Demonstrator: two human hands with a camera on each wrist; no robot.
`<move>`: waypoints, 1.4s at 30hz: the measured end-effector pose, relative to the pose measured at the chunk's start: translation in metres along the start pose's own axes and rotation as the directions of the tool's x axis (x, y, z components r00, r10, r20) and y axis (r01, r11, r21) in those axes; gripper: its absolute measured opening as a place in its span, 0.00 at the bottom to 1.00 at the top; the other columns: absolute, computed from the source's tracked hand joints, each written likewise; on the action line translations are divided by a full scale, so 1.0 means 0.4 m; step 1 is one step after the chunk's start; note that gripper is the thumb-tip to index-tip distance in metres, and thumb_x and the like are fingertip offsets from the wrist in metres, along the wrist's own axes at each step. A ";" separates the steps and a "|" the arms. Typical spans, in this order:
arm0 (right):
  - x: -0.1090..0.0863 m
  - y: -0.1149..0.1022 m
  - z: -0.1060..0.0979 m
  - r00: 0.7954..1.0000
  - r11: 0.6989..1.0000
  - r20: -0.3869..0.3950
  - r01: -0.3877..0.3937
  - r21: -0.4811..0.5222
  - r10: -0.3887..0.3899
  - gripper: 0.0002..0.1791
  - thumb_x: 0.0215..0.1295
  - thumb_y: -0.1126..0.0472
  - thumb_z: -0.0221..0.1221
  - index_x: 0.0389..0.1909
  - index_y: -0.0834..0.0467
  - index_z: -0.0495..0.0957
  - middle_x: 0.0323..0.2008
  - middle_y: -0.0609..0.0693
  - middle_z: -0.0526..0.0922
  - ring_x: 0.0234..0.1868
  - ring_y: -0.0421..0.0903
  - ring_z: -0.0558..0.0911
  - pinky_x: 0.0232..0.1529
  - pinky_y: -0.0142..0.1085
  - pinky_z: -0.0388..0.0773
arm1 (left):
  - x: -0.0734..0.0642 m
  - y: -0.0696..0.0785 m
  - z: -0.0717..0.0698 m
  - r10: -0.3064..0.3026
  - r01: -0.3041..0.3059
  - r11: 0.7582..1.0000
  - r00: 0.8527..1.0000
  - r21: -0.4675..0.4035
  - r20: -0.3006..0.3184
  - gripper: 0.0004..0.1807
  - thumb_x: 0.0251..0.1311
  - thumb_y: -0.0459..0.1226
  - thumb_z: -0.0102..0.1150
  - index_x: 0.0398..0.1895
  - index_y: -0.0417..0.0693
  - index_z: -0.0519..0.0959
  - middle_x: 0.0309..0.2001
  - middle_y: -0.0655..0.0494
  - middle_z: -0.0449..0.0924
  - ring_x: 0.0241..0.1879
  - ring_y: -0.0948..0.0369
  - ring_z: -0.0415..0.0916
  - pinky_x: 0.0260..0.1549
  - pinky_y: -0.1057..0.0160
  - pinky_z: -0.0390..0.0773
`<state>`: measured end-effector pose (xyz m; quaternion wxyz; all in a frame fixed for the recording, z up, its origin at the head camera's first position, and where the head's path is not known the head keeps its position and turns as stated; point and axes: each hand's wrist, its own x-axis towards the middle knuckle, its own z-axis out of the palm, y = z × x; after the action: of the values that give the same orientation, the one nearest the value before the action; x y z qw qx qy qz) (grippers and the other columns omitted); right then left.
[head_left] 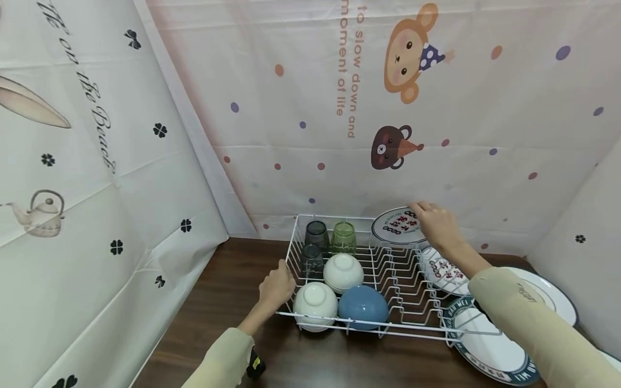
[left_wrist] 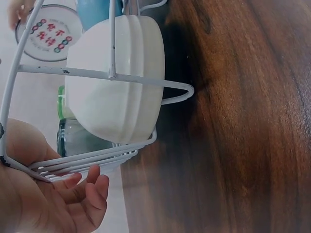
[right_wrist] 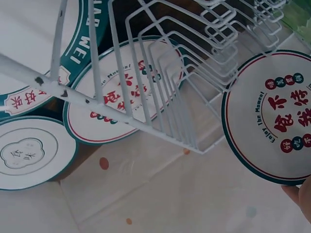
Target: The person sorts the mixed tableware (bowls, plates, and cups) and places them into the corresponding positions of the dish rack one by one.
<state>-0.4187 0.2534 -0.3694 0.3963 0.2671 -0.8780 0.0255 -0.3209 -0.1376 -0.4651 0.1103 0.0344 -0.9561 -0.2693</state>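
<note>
A white wire dish rack (head_left: 422,326) stands on the wooden table, and my left hand (head_left: 277,283) grips its left side. In the left wrist view the fingers (left_wrist: 95,194) curl at the side wires beside an upturned white bowl (left_wrist: 116,82). At the rack's back right, my right hand (head_left: 439,226) pinches the edge of a round plate (head_left: 400,226) with red characters and a dark rim. The plate's printed face shows, and it leans at the rack's back wires. Only a bit of the right hand (right_wrist: 303,199) appears in the right wrist view.
In the rack's left part are dark glasses (head_left: 317,231), a green glass (head_left: 343,237), upturned white bowls (head_left: 343,269) and a blue bowl (head_left: 364,304). Right of it lie a small printed plate (head_left: 439,272), a large teal-rimmed plate (head_left: 490,334) and another plate (head_left: 558,302). Printed cloth hangs behind.
</note>
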 end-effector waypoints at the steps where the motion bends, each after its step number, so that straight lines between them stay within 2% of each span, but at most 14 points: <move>1: -0.002 0.000 0.005 1.000 1.000 0.000 0.013 -0.010 -0.013 0.27 0.54 0.83 0.54 0.54 0.63 0.80 0.44 0.64 0.87 0.37 0.64 0.86 0.21 0.51 0.79 | 0.001 0.000 -0.001 -0.008 0.008 1.000 1.000 0.000 0.001 0.04 0.63 0.35 0.48 0.36 0.44 0.68 0.23 0.44 0.77 0.23 0.44 0.79 0.18 0.45 0.71; 8: -0.023 0.004 0.038 0.999 0.999 0.020 0.029 -0.013 -0.029 0.27 0.53 0.84 0.53 0.52 0.64 0.82 0.41 0.63 0.88 0.34 0.62 0.86 0.16 0.46 0.74 | 0.004 0.000 -0.004 -0.017 0.017 1.000 1.000 -0.015 0.020 0.07 0.71 0.36 0.44 0.37 0.42 0.70 0.22 0.44 0.77 0.21 0.46 0.77 0.16 0.48 0.68; 14: -0.040 0.009 0.048 0.991 1.000 0.131 0.000 0.019 -0.002 0.30 0.48 0.85 0.52 0.53 0.63 0.81 0.43 0.63 0.87 0.35 0.62 0.86 0.18 0.47 0.75 | 0.006 0.004 0.007 -0.012 0.012 1.000 1.000 -0.004 0.013 0.06 0.70 0.36 0.45 0.36 0.42 0.70 0.22 0.43 0.77 0.21 0.46 0.77 0.16 0.48 0.69; 19: -0.043 0.004 0.060 0.966 0.999 0.255 -0.041 -0.005 0.041 0.27 0.52 0.82 0.55 0.54 0.62 0.80 0.42 0.62 0.88 0.35 0.62 0.86 0.24 0.50 0.79 | 0.008 0.009 0.010 0.008 -0.008 1.000 1.000 -0.014 0.010 0.05 0.68 0.35 0.45 0.37 0.42 0.70 0.22 0.44 0.77 0.20 0.48 0.75 0.16 0.49 0.68; 24: -0.038 -0.003 0.072 0.940 0.997 0.334 -0.058 -0.044 0.069 0.24 0.57 0.80 0.56 0.54 0.60 0.80 0.39 0.60 0.88 0.30 0.59 0.85 0.22 0.47 0.78 | 0.005 0.008 0.011 0.000 0.000 1.000 1.000 -0.023 0.002 0.05 0.67 0.35 0.46 0.37 0.42 0.70 0.22 0.45 0.77 0.20 0.48 0.75 0.17 0.49 0.68; 29: -0.026 -0.010 0.068 0.911 0.993 0.397 -0.112 -0.022 0.112 0.26 0.60 0.80 0.55 0.58 0.61 0.79 0.47 0.62 0.87 0.32 0.60 0.85 0.25 0.48 0.80 | 0.000 0.004 0.009 0.003 -0.003 1.000 1.000 -0.028 0.000 0.05 0.67 0.34 0.46 0.37 0.42 0.70 0.21 0.45 0.76 0.19 0.49 0.74 0.16 0.50 0.67; 33: -0.022 -0.017 0.058 0.897 0.990 0.420 -0.142 -0.017 0.136 0.25 0.61 0.79 0.55 0.59 0.61 0.78 0.50 0.63 0.86 0.31 0.60 0.85 0.26 0.48 0.80 | -0.002 0.003 0.008 0.003 -0.003 1.000 1.000 -0.025 -0.002 0.05 0.68 0.35 0.45 0.36 0.42 0.70 0.23 0.43 0.78 0.21 0.45 0.78 0.17 0.48 0.69; 36: -0.019 -0.023 0.054 0.894 0.990 0.425 -0.143 -0.022 0.138 0.24 0.60 0.77 0.58 0.58 0.62 0.79 0.47 0.63 0.86 0.30 0.59 0.85 0.26 0.48 0.80 | 0.002 0.003 0.006 -0.003 0.003 1.000 1.000 -0.023 -0.009 0.05 0.68 0.35 0.45 0.37 0.42 0.70 0.25 0.40 0.80 0.24 0.42 0.80 0.18 0.45 0.71; 42: -0.022 -0.028 0.052 0.873 0.990 0.466 -0.136 -0.047 0.143 0.20 0.58 0.73 0.63 0.54 0.63 0.80 0.42 0.62 0.85 0.34 0.59 0.86 0.33 0.51 0.82 | 0.008 -0.001 0.005 -0.012 0.012 0.999 1.000 -0.031 0.009 0.07 0.68 0.35 0.45 0.40 0.41 0.71 0.27 0.39 0.81 0.27 0.40 0.82 0.20 0.45 0.73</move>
<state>-0.4225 0.2423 -0.3918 0.1717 0.1989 -0.9647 -0.0167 -0.3245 -0.1372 -0.4661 0.1050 0.0371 -0.9520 -0.2851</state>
